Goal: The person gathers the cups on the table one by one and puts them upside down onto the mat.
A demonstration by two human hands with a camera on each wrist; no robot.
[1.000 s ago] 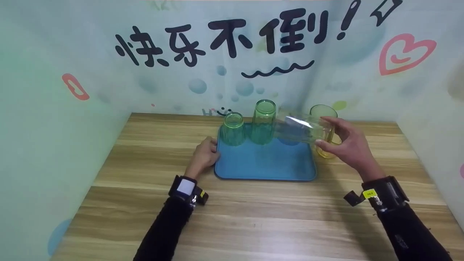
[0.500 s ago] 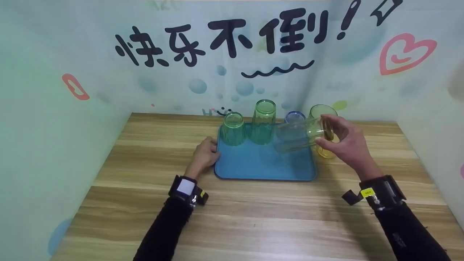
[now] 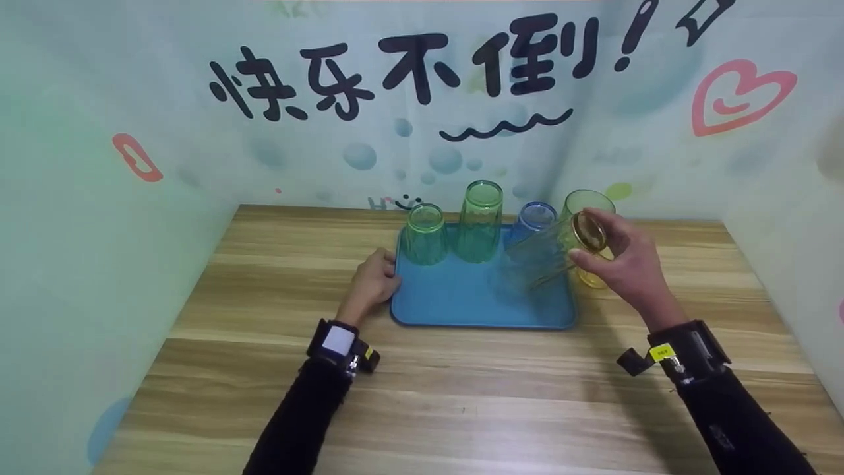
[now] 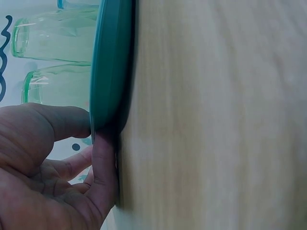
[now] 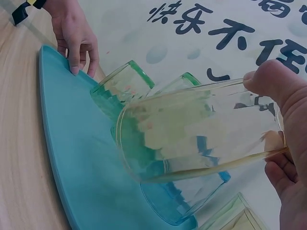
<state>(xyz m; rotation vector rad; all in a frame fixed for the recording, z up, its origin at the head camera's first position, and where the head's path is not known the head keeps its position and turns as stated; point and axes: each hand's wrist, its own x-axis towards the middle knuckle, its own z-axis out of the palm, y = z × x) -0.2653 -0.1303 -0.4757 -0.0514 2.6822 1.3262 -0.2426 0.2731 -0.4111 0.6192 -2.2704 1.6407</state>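
Observation:
My left hand (image 3: pixel 373 282) pinches the left edge of a blue tray (image 3: pixel 471 300); the left wrist view has the thumb on the rim (image 4: pixel 101 72) and a finger beneath. Above the tray's right side, my right hand (image 3: pixel 630 262) grips a pale amber drinking glass (image 5: pixel 192 132) near its base. That glass is tilted, mouth down and to the left. Along the tray's back stand a shorter green glass (image 3: pixel 425 241), a taller green glass (image 3: pixel 480 224) and a blue glass (image 3: pixel 537 214), all upside down. The held glass partly covers the blue one.
Right of the tray, partly behind my right hand, is a green-rimmed glass (image 3: pixel 587 200) with yellow glass (image 3: pixel 591 280) showing below; whether these are stacked, I cannot tell. The wooden table (image 3: pixel 422 409) meets a printed backdrop (image 3: pixel 316 165) behind the tray.
The amber glass has turned from nearly level to mouth slanting downward, its base now facing up and right. The blue glass has come into clearer view. The left hand and tray have stayed put.

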